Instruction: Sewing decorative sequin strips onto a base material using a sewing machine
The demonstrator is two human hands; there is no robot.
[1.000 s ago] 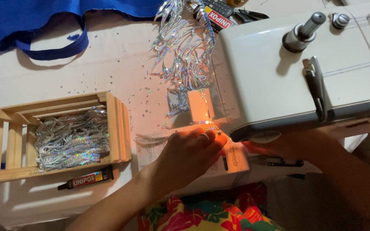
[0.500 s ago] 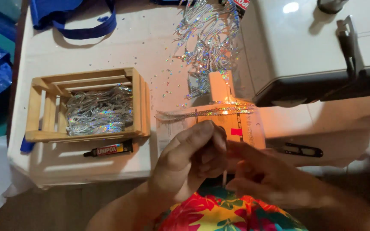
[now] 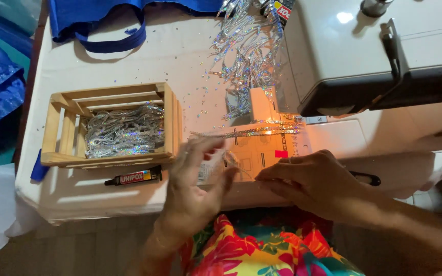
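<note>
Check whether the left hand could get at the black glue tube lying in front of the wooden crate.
Probably yes: the left hand hovers just right of the glue tube, with bare table between them; nothing covers the tube.

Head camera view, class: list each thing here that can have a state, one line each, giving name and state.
Wooden crate: upright, holds silver sequin trim.
Glue tube: lying flat, capped, in front of the crate.
Sewing machine: work light on.
Sequin strip: stretched flat across the machine bed.
Left hand: open, blurred.
Right hand: fingertips pinched together.
Blue bag: lying slack.
</note>
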